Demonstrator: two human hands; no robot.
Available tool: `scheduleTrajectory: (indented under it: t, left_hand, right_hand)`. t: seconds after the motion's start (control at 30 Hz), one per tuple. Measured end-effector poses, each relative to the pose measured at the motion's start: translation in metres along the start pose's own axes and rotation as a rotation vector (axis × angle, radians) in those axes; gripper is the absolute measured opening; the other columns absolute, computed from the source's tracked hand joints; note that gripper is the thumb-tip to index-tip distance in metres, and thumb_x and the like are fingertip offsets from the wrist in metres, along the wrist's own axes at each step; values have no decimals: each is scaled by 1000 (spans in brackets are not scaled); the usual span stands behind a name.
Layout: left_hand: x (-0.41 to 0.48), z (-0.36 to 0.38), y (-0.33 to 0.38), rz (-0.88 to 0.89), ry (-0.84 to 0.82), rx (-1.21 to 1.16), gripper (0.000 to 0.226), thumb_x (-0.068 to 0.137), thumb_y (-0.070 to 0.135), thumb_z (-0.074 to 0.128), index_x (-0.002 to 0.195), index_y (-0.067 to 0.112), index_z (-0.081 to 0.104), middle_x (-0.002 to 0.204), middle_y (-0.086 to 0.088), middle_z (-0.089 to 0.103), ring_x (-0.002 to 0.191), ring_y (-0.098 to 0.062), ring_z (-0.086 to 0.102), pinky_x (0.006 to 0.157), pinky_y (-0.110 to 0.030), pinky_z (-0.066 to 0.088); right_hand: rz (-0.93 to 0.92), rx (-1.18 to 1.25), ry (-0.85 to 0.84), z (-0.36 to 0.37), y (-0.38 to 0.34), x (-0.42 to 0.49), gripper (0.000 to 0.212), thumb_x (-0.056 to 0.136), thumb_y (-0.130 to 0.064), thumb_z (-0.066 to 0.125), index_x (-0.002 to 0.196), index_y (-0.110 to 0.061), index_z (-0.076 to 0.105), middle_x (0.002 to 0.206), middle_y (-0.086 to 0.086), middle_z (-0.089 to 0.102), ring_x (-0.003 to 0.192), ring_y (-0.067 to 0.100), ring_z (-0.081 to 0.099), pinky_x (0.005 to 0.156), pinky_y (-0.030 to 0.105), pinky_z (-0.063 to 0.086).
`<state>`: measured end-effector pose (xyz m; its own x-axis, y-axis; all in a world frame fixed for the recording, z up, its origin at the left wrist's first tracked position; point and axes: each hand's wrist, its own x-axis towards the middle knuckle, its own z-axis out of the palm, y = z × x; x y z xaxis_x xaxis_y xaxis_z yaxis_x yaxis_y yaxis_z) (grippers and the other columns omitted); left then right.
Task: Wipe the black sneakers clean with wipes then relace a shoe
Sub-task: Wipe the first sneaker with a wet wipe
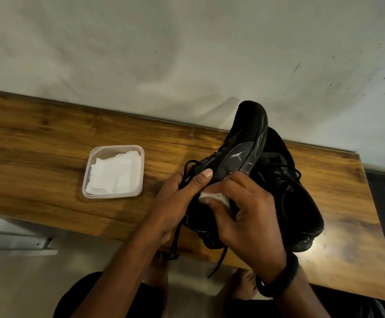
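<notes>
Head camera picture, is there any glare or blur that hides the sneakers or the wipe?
Head view: glare patch on the table beside the resting sneaker; head view: both black shoes lose detail in shadow, yet pale scuffs show on the held sneaker; head view: forearms at the bottom are soft, the wipe in the right hand reads clearly.

You have only one view, from the camera on your head. It looks forward and steeply down, across the near edge of the desk point(37, 145) to the wall point(187, 42) behind its far edge. It is close: your left hand point(180, 198) gripping a shoe point(244, 138) and your right hand point(251, 216) pinching a wipe point(212, 197) fill the lower middle. The desk lies tilted in the picture.
</notes>
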<state>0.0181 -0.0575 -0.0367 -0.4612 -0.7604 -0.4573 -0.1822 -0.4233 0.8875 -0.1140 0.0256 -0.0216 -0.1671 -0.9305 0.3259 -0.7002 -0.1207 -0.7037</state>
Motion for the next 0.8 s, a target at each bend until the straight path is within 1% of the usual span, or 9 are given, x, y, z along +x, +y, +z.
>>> scheduleTrajectory:
  t: [0.1,0.13,0.3,0.37,0.47,0.53,0.67,0.73,0.8]
  left_hand:
    - [1,-3,1,-5,18,1,44,82,60,66,118,36,71,111,9,77,105,-10,73,94,-36,55]
    - [0,-3,1,-1,15,8,44,82,61,65,118,37,71,111,10,77,105,-9,72,94,-36,55]
    - [-2,0,1,15,-14,-4,41,82,57,66,118,38,70,110,12,77,102,-4,73,86,-27,56]
    - [-2,0,1,9,-4,-3,41,82,58,67,118,39,70,111,12,77,104,-6,72,89,-30,56]
    - [-2,-3,2,12,2,13,40,84,58,67,120,39,70,114,11,76,108,-10,72,96,-38,56]
    - [-2,-4,3,18,-6,8,37,87,54,66,120,38,70,113,11,76,105,-8,72,94,-36,56]
    - [-4,-3,4,49,-48,-1,29,90,46,64,116,36,71,106,13,78,97,-2,73,74,-17,57]
    - [-4,-2,3,62,-62,2,32,88,47,64,117,35,71,106,13,78,97,-2,73,71,-16,57]
    - [-4,-2,4,66,-68,-1,36,85,48,65,119,34,71,107,11,78,98,-4,74,72,-16,58]
  right_hand:
    - [-72,21,-214,-4,-5,-1,11,89,-24,70,98,-25,74,98,-13,61,82,5,61,62,30,54]
    - [-69,-7,-201,-6,-3,0,11,89,-25,69,98,-25,74,97,-13,61,82,5,60,62,29,54]
    - [46,-126,94,-15,13,9,8,87,-13,75,94,-16,73,94,-7,61,79,6,59,62,27,54]
    - [11,-91,35,-14,11,7,8,87,-18,72,95,-17,73,96,-8,61,82,5,60,63,25,55]
    - [-75,-1,-163,-12,3,2,13,88,-25,65,97,-20,73,98,-11,60,84,8,62,64,28,55]
    - [-92,3,-212,-14,2,3,14,88,-27,63,97,-22,73,98,-13,60,84,9,63,63,30,56]
    - [-6,-77,22,-18,11,6,9,89,-20,71,97,-18,72,96,-10,60,82,6,61,63,28,55]
    - [43,-134,161,-19,14,7,10,87,-13,76,96,-15,73,95,-7,61,82,6,60,63,26,54]
    - [54,-160,210,-19,15,6,12,85,-11,77,96,-15,73,95,-6,61,82,4,60,65,21,53]
